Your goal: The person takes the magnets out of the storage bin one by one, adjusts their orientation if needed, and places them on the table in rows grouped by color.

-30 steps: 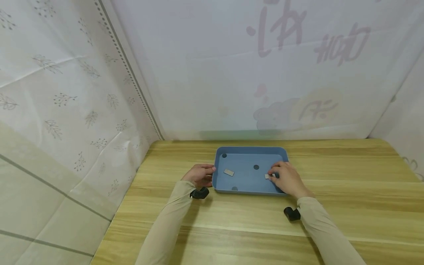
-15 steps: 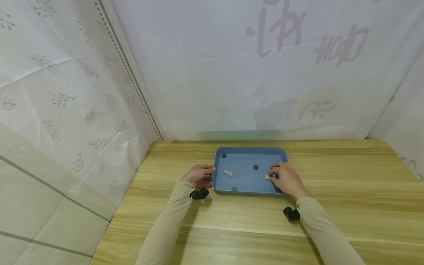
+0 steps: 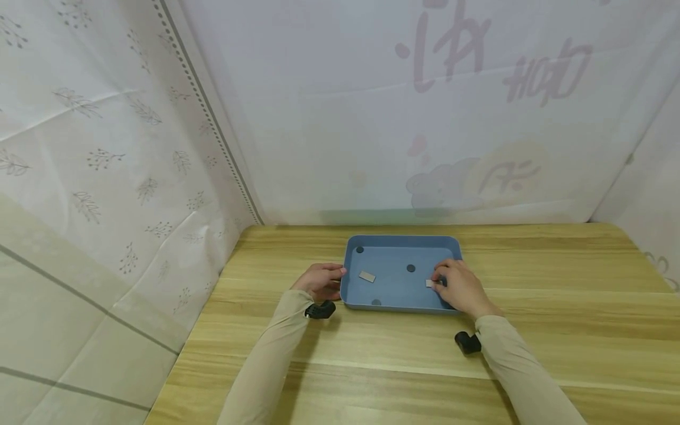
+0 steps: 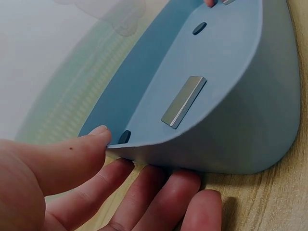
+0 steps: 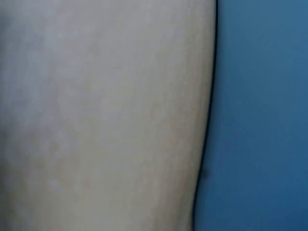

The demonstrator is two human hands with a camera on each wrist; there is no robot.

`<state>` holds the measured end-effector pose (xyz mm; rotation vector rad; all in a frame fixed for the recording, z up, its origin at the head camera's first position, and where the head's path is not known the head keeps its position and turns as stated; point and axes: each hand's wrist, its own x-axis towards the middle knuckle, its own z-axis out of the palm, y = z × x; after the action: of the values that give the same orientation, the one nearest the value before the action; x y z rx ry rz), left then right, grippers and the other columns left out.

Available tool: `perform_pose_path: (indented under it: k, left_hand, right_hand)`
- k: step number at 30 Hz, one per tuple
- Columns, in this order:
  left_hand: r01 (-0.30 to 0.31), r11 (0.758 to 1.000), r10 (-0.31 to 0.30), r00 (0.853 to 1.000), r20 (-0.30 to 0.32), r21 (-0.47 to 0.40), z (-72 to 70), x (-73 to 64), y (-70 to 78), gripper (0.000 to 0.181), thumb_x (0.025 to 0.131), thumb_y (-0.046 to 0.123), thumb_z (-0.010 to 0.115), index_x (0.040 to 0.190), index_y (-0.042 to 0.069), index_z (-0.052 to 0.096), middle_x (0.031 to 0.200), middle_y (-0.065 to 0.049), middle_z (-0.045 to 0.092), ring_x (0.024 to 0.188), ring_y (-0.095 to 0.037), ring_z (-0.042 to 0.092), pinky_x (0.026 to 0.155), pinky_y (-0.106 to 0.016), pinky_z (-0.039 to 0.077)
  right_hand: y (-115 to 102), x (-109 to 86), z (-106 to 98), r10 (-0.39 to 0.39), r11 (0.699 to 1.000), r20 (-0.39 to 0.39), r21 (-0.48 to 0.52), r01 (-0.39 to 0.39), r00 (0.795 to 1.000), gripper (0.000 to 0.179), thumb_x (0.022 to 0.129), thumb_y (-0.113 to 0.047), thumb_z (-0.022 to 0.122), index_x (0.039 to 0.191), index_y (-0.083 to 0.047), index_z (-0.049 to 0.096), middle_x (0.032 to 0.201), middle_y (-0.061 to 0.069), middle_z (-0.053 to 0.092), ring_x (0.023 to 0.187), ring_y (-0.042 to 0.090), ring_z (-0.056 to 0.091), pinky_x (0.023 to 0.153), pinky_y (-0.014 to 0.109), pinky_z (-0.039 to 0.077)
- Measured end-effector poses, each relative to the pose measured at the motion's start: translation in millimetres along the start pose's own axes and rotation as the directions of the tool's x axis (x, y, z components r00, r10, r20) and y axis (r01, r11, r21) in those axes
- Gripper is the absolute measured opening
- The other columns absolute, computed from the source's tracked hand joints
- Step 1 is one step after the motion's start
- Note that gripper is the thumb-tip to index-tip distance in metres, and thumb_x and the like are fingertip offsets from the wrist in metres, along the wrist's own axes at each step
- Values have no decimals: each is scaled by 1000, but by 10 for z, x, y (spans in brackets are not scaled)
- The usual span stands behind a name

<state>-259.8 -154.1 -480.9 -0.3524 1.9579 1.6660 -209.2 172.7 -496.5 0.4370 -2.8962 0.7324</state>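
A shallow blue tray (image 3: 393, 309) stands on the table, in the head view's middle. My left hand (image 3: 321, 280) holds its left end, thumb tip at the rim and fingers against the outer wall, as the left wrist view shows. Inside the tray's right side, my right hand (image 3: 461, 286) pinches a small silver rectangular block (image 3: 428, 283) between thumb and fingers, which partly cover it. Another silver block (image 4: 183, 102) lies flat on the tray floor near the left end. Skin and blue tray fill the right wrist view, with the fingertips out of sight.
Dark discs lie in the tray: one at the back left corner (image 3: 360, 249), one near the middle (image 3: 411, 268), and a greyer disc (image 3: 376, 302) by the front wall. The wooden table (image 3: 393, 366) meets a printed cloth (image 3: 372, 147) at the back.
The right fingers have shifted slightly over the pinched block, and less of it shows. The left hand and the tray hold their places.
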Motion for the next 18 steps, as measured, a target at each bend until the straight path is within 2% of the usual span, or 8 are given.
perform_pose_path:
  k: [8,18]
  left_hand:
    - [3,1000,-3,1000,-2,-4,1,14,12,41,87,21,60,125,10,52,95,-9,61,81,-21,59,63,-33,51]
    - [4,1000,-5,1000,-10,-22,15,-1,3,39,86,19,60,123,9,54,92,-8,62,78,-20,60,60,-32,50]
  right_hand:
    - [7,23,-5,3,999,31,-49,-1,1000,7,80,-19,67,82,-14,63,111,9,54,99,28,46,80,44,42]
    - [10,17,-39,3,996,78,-90,4,997,4,78,-18,65,79,-15,62,111,12,51,89,27,43,70,41,40]
